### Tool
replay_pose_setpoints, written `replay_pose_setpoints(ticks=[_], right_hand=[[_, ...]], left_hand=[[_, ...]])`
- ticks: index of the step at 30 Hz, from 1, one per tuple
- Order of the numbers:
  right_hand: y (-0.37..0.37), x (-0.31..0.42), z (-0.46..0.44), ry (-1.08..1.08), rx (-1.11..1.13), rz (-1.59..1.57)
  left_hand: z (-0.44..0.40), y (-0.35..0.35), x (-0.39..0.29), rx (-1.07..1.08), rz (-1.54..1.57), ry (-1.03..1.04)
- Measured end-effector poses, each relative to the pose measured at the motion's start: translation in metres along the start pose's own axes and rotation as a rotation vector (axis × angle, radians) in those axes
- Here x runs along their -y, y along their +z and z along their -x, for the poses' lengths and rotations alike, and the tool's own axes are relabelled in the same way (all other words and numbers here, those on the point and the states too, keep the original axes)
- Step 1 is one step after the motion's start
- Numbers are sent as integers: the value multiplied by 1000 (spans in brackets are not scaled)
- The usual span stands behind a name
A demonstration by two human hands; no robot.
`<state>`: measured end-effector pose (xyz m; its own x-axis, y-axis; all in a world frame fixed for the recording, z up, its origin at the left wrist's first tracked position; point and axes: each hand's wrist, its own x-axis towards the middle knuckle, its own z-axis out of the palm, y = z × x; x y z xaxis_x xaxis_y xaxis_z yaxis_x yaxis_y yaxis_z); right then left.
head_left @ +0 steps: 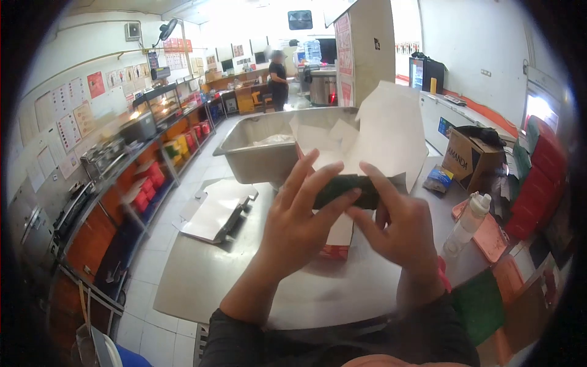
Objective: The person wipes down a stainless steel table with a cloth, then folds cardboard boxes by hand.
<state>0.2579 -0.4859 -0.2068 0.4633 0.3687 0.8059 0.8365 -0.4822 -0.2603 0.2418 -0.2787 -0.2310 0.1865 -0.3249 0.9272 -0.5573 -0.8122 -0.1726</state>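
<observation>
Both my hands grip the near side of a partly folded cardboard box (391, 125). Its inside is white, the panel under my fingers is dark green, and a red patch shows lower down. The large lid flap stands up at the back right. My left hand (296, 214) pinches the left part of the dark panel, fingers bent over its top edge. On the right part my right hand (396, 226) is closed the same way, with both thumbs near the middle. Left of my hands, flat cardboard box blanks (214, 211) lie on the steel table (202, 275).
Behind the box stands a deep steel basin (260, 166) with pale stuff inside. To the right are a clear bottle (468, 225), a pink tray (496, 237), a blue-and-yellow packet (438, 179) and a brown carton (471, 160). A person (278, 81) stands far back.
</observation>
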Motion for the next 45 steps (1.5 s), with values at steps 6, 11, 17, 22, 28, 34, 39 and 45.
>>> replay_pose_setpoints(ticks=[6,11,17,22,28,34,39,45], right_hand=[[4,-12,0,48,-114,-208],[-3,-47,-1,4,-180,-593],[1,-46,-5,2,-65,-617],[3,-54,-11,1,92,-638],[-8,-42,-10,116,-95,-400],[-3,-28,-2,-210,-259,-355],[-8,-28,-7,-340,45,-590],[6,-33,-2,-70,-154,-787]], left_hand=[[6,8,8,-122,147,-108],[15,31,22,-433,1020,-804],[27,33,33,-319,1966,-778],[37,26,28,-420,1803,-667],[33,12,27,-415,1469,-772],[6,17,8,-372,543,-234],[5,16,12,-86,532,-42],[12,34,1,18,1067,-39]])
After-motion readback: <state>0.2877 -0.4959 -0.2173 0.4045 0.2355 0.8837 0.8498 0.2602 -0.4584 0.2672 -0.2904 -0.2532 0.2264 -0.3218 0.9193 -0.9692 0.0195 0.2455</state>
